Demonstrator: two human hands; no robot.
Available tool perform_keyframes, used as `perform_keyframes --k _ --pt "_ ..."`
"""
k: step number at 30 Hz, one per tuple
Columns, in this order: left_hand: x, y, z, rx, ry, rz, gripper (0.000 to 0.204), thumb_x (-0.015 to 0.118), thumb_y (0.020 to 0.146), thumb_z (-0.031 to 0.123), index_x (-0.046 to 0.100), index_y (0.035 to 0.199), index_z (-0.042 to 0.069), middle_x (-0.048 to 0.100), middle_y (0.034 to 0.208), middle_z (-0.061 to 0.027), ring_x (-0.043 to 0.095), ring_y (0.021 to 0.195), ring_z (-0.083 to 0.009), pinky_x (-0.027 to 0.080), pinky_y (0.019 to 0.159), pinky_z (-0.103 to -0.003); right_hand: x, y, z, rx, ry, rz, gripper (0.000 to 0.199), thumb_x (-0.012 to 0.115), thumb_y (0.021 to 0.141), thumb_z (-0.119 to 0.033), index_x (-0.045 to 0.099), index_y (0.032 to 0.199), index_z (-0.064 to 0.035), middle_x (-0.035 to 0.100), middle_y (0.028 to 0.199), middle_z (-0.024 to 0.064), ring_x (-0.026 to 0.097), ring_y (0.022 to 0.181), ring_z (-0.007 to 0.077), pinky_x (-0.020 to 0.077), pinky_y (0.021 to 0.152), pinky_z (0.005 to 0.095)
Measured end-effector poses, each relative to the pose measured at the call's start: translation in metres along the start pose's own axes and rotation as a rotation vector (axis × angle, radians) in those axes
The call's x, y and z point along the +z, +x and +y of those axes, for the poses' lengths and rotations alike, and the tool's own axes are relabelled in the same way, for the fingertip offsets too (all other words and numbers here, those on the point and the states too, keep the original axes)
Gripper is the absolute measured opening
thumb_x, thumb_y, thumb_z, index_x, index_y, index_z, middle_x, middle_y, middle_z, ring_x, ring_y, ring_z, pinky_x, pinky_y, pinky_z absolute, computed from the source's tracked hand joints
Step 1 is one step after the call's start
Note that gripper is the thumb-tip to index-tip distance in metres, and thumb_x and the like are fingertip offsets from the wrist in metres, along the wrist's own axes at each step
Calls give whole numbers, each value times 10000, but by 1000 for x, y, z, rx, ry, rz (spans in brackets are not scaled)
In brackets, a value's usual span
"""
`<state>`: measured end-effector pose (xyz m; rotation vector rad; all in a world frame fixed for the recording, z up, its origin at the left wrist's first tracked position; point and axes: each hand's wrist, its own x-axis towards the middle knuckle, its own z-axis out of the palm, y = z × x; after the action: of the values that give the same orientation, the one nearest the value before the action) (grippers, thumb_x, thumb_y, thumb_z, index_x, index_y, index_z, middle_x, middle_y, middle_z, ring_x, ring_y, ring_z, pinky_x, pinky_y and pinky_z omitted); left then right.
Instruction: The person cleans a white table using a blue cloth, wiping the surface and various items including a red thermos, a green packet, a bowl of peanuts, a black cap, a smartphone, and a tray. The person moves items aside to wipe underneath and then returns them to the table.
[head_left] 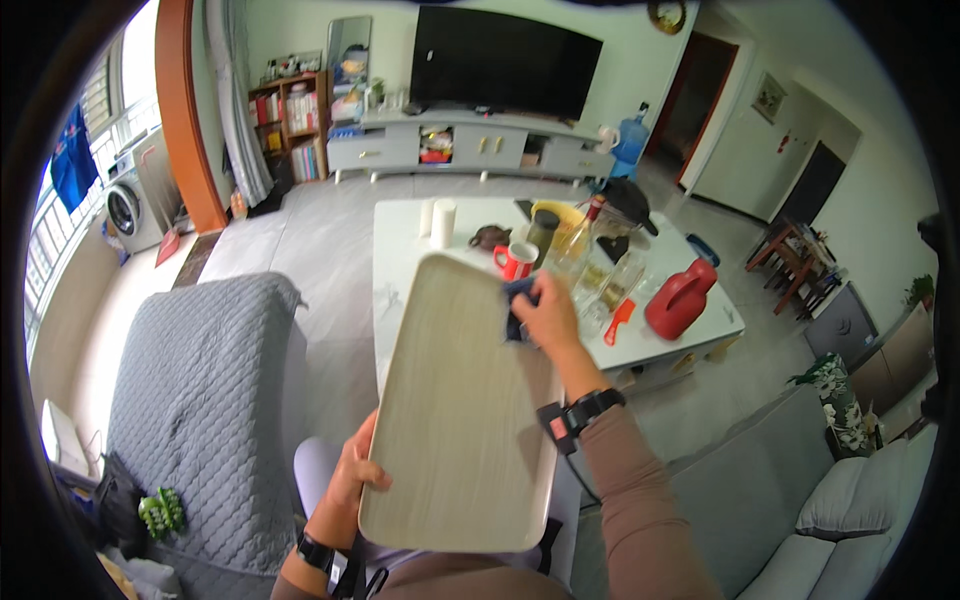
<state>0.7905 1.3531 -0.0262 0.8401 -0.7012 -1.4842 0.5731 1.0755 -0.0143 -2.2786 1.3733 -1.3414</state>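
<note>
The right hand (548, 312) is closed on a dark blue cloth (517, 305), pressing it against the far right edge of a long pale tray (455, 400). The left hand (352, 470) clamps the tray's near left rim, thumb on top, holding it tilted over the lap with its far end above the white table (400, 250). To wipe well, the left grip likely needs to stay firm while the cloth runs in even strokes along the length. Just past the cloth stand a red mug (516, 260), some glass jars (600, 280) and a red jug (680, 298), close enough to knock.
</note>
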Motion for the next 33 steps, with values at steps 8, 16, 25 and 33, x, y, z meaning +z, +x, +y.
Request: perform_keyframes --k 8,16,25,33 --pt "-8 -4 8 120 -7 121 910 512 433 29 415 1337 -19 572 1096 -57 562 962 -171 450 833 -238 17 -1 10 681 324 -200 423 623 742 -252 558 1047 33 638 898 164 630 786 276 492 711 362" --pt "-11 4 23 294 -33 220 854 501 468 46 426 1316 -14 570 1102 -81 571 987 -202 471 853 -267 36 -86 -31 675 555 -420 192 583 822 -167 639 861 13 584 707 -6 520 594 89 422 537 271" --pt "-9 14 45 535 28 311 839 502 476 48 405 1306 -23 540 1100 -94 555 994 -216 461 876 -282 44 -146 -52 1103 1021 -417 169 589 791 -102 616 851 54 628 749 71 627 624 175 532 581 313" --pt "14 28 35 753 232 453 881 525 516 45 319 1368 -38 492 1178 -103 505 1075 -220 423 932 -297 64 -143 -121 1364 1472 -526 84 566 760 -22 563 821 35 596 719 107 633 623 241 558 591 355"
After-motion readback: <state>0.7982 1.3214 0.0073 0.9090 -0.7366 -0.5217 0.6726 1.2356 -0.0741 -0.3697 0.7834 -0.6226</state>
